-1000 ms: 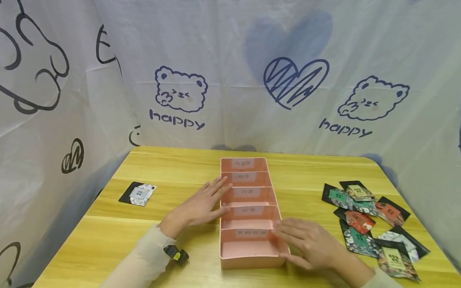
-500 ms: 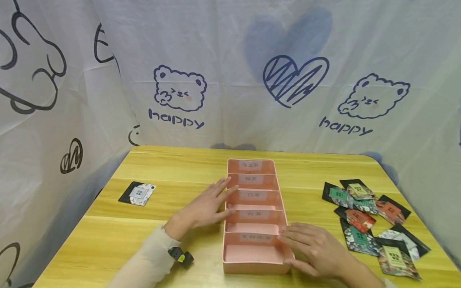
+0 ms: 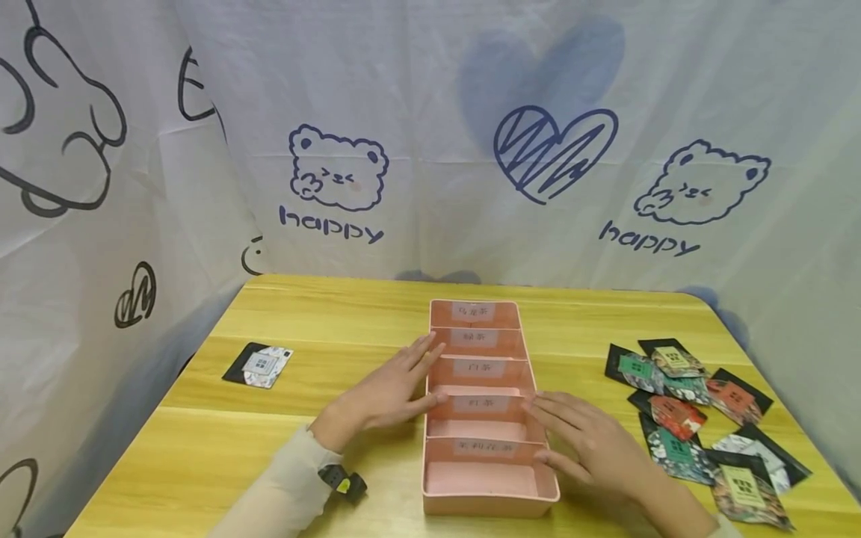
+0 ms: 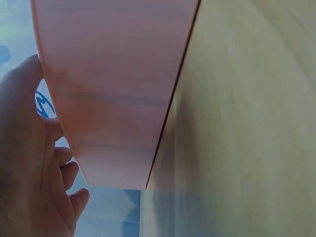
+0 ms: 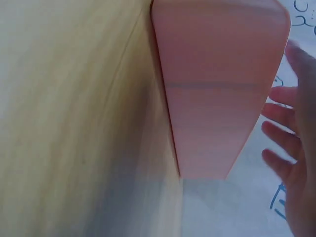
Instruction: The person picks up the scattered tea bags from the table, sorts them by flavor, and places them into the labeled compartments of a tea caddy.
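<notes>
A long pink divided box [image 3: 487, 506] stands on the table with its short end toward me. It has several compartments in a row, each with a paper label on its wall, and nothing shows inside them. My left hand [image 3: 383, 388] touches its left rim with extended fingertips. On the other side my right hand [image 3: 599, 448] rests its fingertips at the right rim, lower down. In the left wrist view the box's pink side wall [image 4: 113, 98] stands beside the relaxed left fingers. The right wrist view shows the right hand [image 5: 296, 143] with spread fingers along the top edge.
Several tea sachets [image 3: 676, 448] in black and coloured packaging lie in a loose, overlapping pile at the right of the wooden table [image 3: 323, 299]. One black and white sachet [image 3: 258, 365] lies apart on the left. A printed white curtain [image 3: 444, 224] hangs behind the table.
The box has shifted to the right and slightly toward me, with the left hand moving along. The right hand has slid a little forward along the rim. The sachets stay put.
</notes>
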The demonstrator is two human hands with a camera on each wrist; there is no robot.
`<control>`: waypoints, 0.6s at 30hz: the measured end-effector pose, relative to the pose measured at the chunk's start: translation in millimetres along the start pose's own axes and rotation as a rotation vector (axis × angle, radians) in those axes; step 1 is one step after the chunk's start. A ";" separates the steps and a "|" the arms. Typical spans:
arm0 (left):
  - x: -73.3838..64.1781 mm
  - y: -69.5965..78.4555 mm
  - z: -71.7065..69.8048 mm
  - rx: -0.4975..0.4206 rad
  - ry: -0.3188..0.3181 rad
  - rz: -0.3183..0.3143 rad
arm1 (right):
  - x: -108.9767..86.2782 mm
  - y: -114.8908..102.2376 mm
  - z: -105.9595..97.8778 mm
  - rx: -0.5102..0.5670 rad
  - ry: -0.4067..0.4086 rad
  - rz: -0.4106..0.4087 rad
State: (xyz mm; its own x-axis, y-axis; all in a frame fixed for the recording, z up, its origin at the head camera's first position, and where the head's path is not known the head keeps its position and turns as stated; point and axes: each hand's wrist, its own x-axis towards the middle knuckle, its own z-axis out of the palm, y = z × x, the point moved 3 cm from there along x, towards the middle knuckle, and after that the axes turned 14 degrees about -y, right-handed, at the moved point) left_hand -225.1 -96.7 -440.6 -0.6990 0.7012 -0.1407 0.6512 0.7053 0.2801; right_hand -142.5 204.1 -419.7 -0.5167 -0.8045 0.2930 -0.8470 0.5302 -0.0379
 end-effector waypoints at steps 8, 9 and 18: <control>-4.4 -1.5 0.5 0.022 -0.007 0.019 | -4.5 7.8 10.5 0.006 -0.189 0.136; -4.2 -2.1 0.3 0.027 -0.006 0.021 | -4.8 7.8 10.8 0.007 -0.197 0.145; -1.7 -6.6 -0.9 0.043 0.000 0.044 | -6.7 11.8 10.1 0.052 -0.211 0.179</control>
State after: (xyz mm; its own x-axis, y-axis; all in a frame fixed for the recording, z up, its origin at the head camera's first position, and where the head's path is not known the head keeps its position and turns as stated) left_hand -228.5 -102.6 -441.3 -0.6693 0.7317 -0.1290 0.6935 0.6775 0.2451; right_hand -150.3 213.1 -431.7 -0.6685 -0.7402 0.0725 -0.7425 0.6587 -0.1213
